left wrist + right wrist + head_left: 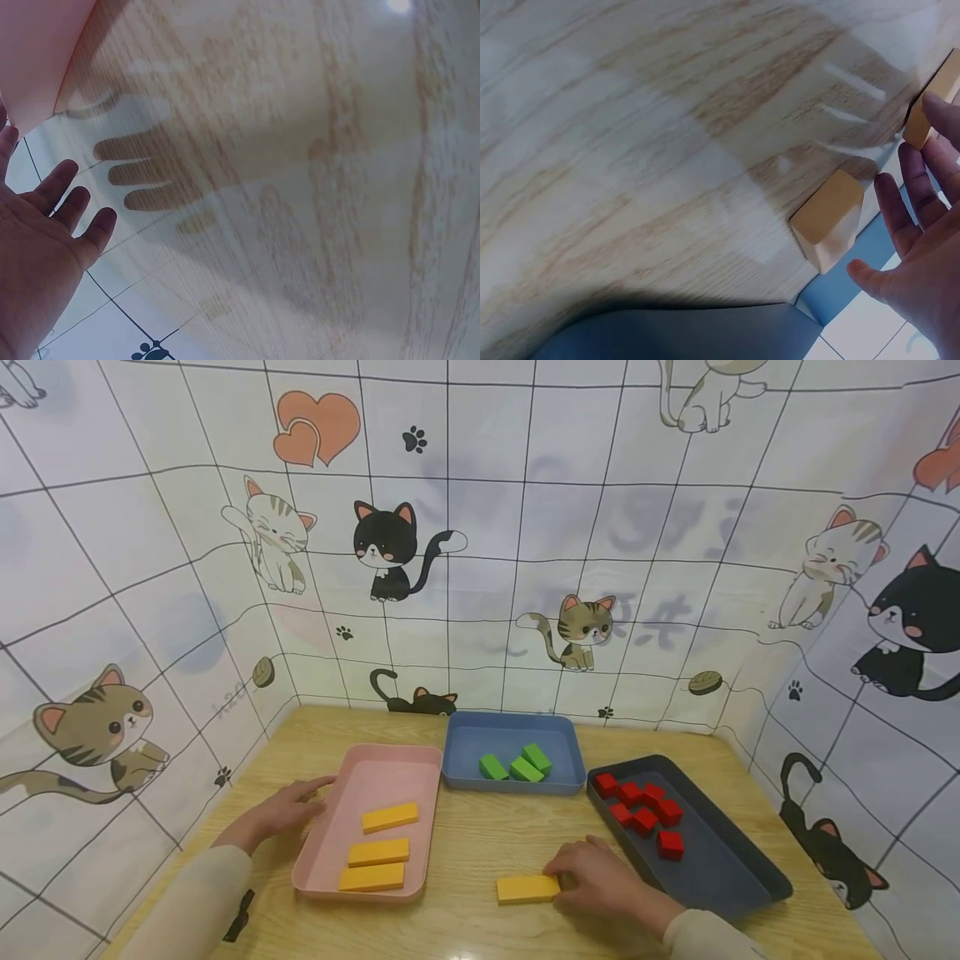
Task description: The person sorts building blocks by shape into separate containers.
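My right hand [600,881] pinches the right end of a yellow block [527,889] on the table, between the pink and dark trays. In the right wrist view, thumb and fingers are at that block [930,124], and a second block [829,217] lies on the wood beneath the hand; the hand hides it in the head view. My left hand [281,814] lies beside the pink tray [311,868] at its left edge, fingers extended, fingertips near the rim. Three yellow blocks [378,852] lie inside that tray. The left wrist view shows the left hand [37,255] with spread fingers.
At the back, a blue tray [513,727] holds three green blocks [527,766]. A dark grey tray [727,852] stands at the right with several red cubes [645,810]. Cat-print sheeting [487,527] encloses the wooden table [457,827] at the back and sides.
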A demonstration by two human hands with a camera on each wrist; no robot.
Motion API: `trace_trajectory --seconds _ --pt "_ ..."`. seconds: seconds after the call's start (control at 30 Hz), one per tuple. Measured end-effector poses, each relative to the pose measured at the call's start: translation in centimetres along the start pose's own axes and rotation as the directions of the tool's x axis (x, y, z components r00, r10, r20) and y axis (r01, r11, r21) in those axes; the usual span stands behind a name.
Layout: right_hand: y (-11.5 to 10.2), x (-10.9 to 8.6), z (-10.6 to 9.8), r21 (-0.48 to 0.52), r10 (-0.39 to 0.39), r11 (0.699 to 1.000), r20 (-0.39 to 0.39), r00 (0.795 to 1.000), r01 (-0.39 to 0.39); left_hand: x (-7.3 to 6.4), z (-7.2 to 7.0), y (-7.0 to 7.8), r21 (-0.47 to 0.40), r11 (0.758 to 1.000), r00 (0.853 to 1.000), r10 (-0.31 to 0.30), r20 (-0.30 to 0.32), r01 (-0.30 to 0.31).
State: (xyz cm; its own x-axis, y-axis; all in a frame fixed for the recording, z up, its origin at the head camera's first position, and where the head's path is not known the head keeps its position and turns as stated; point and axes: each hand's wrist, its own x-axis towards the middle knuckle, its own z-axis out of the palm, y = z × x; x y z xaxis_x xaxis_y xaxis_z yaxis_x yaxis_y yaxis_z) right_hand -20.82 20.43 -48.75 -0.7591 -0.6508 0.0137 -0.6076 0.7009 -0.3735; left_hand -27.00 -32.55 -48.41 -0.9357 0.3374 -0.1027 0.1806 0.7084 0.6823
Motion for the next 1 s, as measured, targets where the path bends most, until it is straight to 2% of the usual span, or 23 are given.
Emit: trace_trajectory --seconds 0.17,0.27,0.67,0.87,1.0 --pt "-0.3 0.3 -0.2 -0.016 0.005 1.0 -0.009 1.0 -0.005 0.0 0.0 -0.1 0.021 0.999 0.999 0.033 0.003 -0.033" --pt "-0.6 0.7 -0.5 -0.013 0.017 1.0 -0.02 1.0 -0.017 -0.1 0.0 0.0 -0.008 1.0 1.0 0.021 0.0 -0.021" --pt "-1.7 2.7 -1.5 0.052 0.03 0.998 -0.069 0.997 -0.026 0.0 0.1 0.0 0.01 1.0 1.0 0.014 -0.004 -0.014" --pt "-2.2 4.0 -1.8 0.092 0.028 0.996 -0.137 0.99 -0.015 0.1 0.0 0.3 0.0 0.999 0.999 -0.033 -0.006 0.033" --pt "-2.8 5.0 -2.2 0.13 0.06 0.991 -0.186 0.981 -0.036 0.0 0.1 0.5 0.006 0.998 0.998 -0.062 -0.006 0.062"
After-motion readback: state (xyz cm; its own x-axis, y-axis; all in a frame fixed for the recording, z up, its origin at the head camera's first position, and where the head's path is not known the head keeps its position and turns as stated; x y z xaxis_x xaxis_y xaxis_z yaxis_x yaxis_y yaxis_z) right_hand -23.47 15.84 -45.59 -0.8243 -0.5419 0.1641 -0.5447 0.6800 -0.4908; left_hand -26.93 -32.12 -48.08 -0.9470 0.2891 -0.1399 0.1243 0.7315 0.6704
